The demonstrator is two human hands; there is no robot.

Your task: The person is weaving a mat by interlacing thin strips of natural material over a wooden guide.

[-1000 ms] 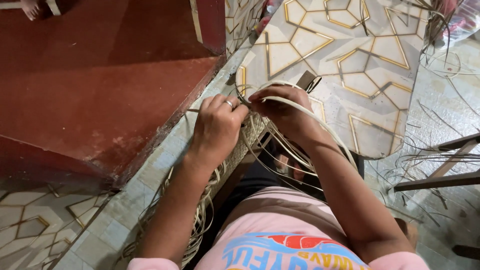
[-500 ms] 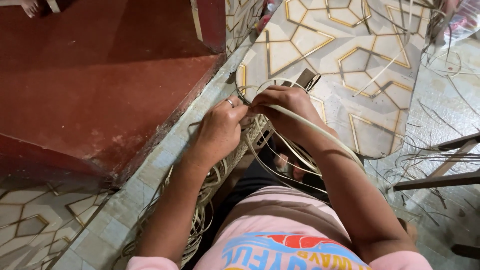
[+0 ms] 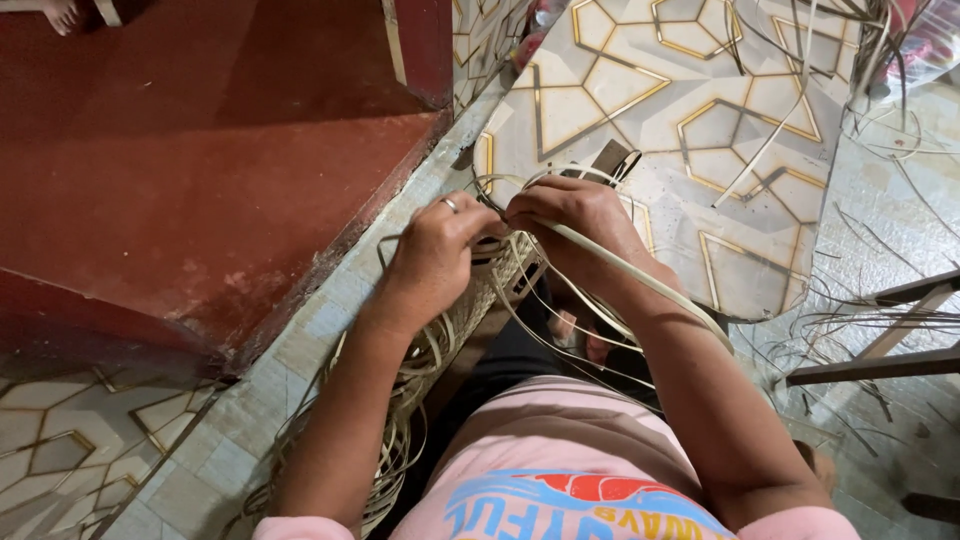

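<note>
My left hand (image 3: 435, 255), with a ring on one finger, and my right hand (image 3: 575, 220) meet fingertip to fingertip over a half-woven cane piece (image 3: 490, 285) resting on my lap. Both pinch thin pale cane strips at its upper edge. A long flat cane strip (image 3: 640, 280) runs from my right hand back over my right forearm. Loose strips (image 3: 400, 420) trail down under my left arm. Where the fingers grip the weave is partly hidden by the hands.
A red raised step (image 3: 200, 170) fills the left. Patterned floor tiles (image 3: 700, 130) with gold lines lie ahead. Scattered cane strands (image 3: 860, 130) litter the right, beside a wooden stool leg (image 3: 880, 360). Another person's foot (image 3: 60, 12) shows at top left.
My hands have drawn closer together at the weave's edge, and the left hand has shifted slightly right toward the right hand. The long strip stays over my right forearm.
</note>
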